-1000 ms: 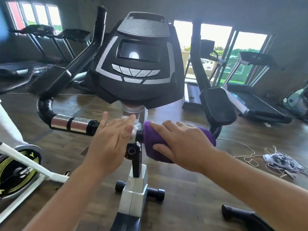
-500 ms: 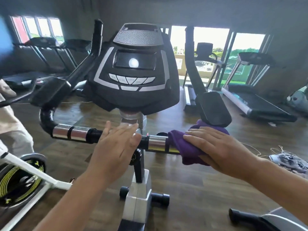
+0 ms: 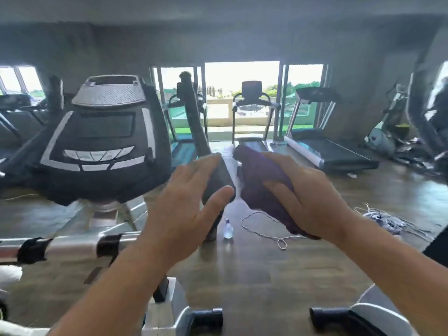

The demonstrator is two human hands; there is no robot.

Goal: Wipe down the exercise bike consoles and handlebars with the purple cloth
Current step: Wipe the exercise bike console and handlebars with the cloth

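Mid-job: you had right hand point(image 3: 312, 202) fingers clamped on purple cloth point(image 3: 257, 180) beside upright handlebar point(image 3: 194, 122), left hand point(image 3: 186, 209) fingers apart bracing it; console point(image 3: 104, 141) likely pending.

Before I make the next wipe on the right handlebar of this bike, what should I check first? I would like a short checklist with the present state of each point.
1. Grip on the purple cloth: ok, the right hand holds it.
2. Contact of the cloth with the handlebar pad: cannot tell; the cloth is beside the pad and the picture is blurred.
3. Support by the left hand: ok, straight fingers and thumb lie on either side of the pad.
4. Cleanliness of the console: cannot tell.
5. Safe floor ahead: not ok, a bottle and a loose cord lie there.
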